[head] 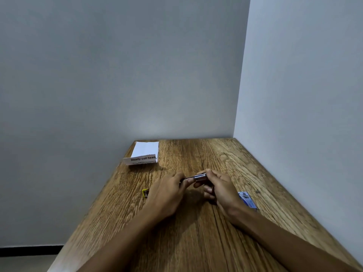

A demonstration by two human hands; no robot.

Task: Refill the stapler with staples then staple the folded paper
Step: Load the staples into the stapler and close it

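Holding a small metal stapler (200, 177) between both hands above the middle of the brown wood-grain table (186, 242). Right hand (221, 190) wrapped around the shiny body of the stapler, fingers curled under it, thumb on top. Left hand (170, 190) pinching the thin dark part that sticks out of the stapler's left end, thumb and forefinger closed on it; possibly the pulled-out staple tray or pusher, too small and blurred to tell. Lying at the far left corner of the table, against the grey wall (98, 75): folded white sheet of paper (144, 153) with black print on its turned-up front flap. Resting just left of the left hand, on the table: small yellow object (145, 193), apart from the hand. Sitting near the right wrist, partly hidden behind it: flat blue and white packet (247, 199).
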